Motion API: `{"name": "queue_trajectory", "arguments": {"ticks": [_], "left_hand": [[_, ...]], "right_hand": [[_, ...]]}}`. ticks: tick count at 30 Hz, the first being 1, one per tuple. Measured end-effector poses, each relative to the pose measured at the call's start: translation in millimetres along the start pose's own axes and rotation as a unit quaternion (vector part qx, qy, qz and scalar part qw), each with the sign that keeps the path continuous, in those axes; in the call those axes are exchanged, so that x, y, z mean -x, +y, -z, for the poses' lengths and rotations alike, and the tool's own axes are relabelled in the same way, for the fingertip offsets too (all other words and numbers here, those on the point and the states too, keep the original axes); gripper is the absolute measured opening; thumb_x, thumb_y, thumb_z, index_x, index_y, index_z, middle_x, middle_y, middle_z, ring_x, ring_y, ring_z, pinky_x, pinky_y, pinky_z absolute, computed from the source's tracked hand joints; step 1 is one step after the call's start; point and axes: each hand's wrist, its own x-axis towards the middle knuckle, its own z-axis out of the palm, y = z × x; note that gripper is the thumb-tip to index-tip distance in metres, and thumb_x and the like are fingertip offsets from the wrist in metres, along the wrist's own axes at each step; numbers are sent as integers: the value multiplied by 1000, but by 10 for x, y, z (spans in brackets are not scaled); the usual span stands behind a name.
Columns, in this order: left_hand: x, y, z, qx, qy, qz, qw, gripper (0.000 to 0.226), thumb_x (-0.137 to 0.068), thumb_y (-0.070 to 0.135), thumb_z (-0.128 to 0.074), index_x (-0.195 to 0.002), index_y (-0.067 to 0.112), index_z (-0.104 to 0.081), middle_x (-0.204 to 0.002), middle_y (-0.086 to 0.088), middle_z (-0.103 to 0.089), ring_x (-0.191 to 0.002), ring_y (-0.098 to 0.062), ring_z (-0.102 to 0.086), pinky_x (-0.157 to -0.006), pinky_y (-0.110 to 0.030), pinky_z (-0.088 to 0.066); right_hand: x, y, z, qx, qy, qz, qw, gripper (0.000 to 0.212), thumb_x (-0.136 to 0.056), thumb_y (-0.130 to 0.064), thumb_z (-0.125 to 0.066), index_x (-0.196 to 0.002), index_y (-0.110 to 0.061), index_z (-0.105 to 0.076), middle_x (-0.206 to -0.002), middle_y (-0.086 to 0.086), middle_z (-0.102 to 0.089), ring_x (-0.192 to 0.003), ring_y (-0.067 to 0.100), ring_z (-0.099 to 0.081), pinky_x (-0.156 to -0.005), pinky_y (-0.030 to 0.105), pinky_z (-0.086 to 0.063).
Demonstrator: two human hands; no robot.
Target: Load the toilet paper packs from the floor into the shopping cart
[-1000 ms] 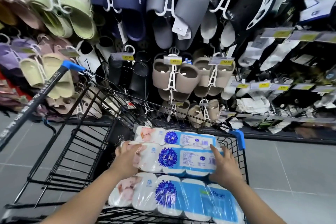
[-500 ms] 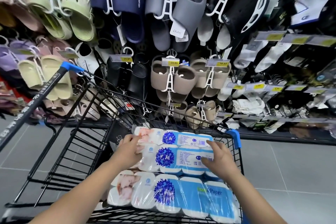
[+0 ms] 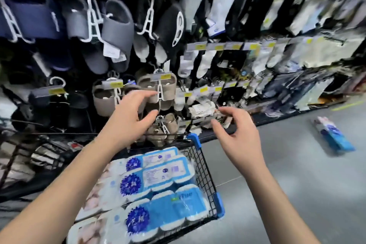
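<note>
Three blue-and-white toilet paper packs (image 3: 156, 180) lie side by side in the black wire shopping cart (image 3: 205, 176) with blue corner guards. Both of my hands hover above the cart and hold nothing. My left hand (image 3: 128, 123) is raised over the cart's far rim, fingers loosely spread. My right hand (image 3: 239, 134) hangs to the right of the cart, fingers relaxed and apart. One more toilet paper pack (image 3: 332, 134) lies on the grey floor at the right, blurred by motion.
A wall rack of hanging slippers (image 3: 116, 31) and socks (image 3: 217, 6) with yellow price tags stands right behind the cart. Grey tiled floor (image 3: 297, 184) stretches to the right of the cart toward the lying pack.
Both hands let go of the middle pack and rose above the cart. The view swung right, bringing a pack on the floor into sight.
</note>
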Motion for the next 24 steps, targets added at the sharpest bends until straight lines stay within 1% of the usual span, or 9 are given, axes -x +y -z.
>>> {"name": "queue_trajectory", "arguments": {"ticks": [2,5,7,10,12,15,17,20,24], "left_hand": [[-106,467,-68,25,1,-54,998,43,-94,29,-66,-136,27,-56,-132,11,-56,-123,-8,-52,-109,-32,-40],[-160,1222,-233,57,-1,-121,991,45,-91,38,-61,-135,32,-56,-127,15,-56,-120,-5,-54,-105,-13,-37],[-157,1729,-384,84,-14,-157,984,44,-91,40,-61,-135,37,-55,-127,18,-56,-120,-2,-55,-101,-8,-37],[-186,2450,-742,121,-46,-206,970,43,-93,43,-60,-135,42,-53,-133,23,-55,-128,0,-52,-107,-21,-40],[-217,2923,-1044,136,-72,-229,961,46,-93,44,-59,-138,36,-53,-135,20,-55,-131,1,-51,-110,-27,-41],[-249,3566,-1531,157,-101,-259,948,51,-92,51,-59,-140,35,-52,-136,17,-56,-132,-3,-52,-113,-36,-43],[-229,3914,-1849,178,-113,-269,940,49,-91,55,-58,-137,38,-53,-135,19,-57,-132,-4,-53,-113,-39,-44],[-158,4338,-2271,199,-122,-284,930,49,-91,54,-58,-136,36,-54,-133,19,-58,-131,-4,-54,-112,-41,-45],[-152,4805,-2727,227,-160,-292,915,46,-91,51,-60,-135,38,-55,-132,21,-59,-129,-2,-55,-110,-38,-47]], "right_hand": [[57,4,442,11,55,-1,998,29,-92,-28,-73,-119,-22,-67,-112,-12,-63,-108,1,-57,-94,10,-40],[250,88,1167,12,129,-14,991,30,-91,-30,-73,-119,-24,-67,-112,-11,-64,-105,-2,-59,-91,7,-39],[424,211,1686,13,183,-18,983,31,-90,-29,-74,-120,-24,-67,-112,-9,-65,-106,-3,-60,-91,8,-41],[727,504,2454,31,242,-30,969,34,-89,-31,-75,-122,-24,-66,-114,-9,-65,-111,2,-61,-97,18,-45],[958,746,2923,31,271,-53,960,34,-88,-33,-75,-121,-28,-66,-114,-11,-66,-110,4,-63,-100,25,-48],[1261,1134,3560,28,315,-77,946,33,-86,-39,-75,-115,-46,-61,-113,-11,-67,-111,6,-65,-101,38,-52],[1422,1373,3921,29,331,-90,939,30,-85,-47,-72,-110,-55,-57,-112,-12,-67,-111,6,-64,-101,39,-52],[1616,1672,4357,27,355,-112,928,32,-83,-51,-70,-112,-51,-59,-111,-14,-68,-110,6,-65,-97,36,-54],[1784,2029,4764,17,370,-146,917,32,-88,-34,-76,-117,-37,-62,-113,-12,-68,-108,3,-66,-96,34,-54]]}}
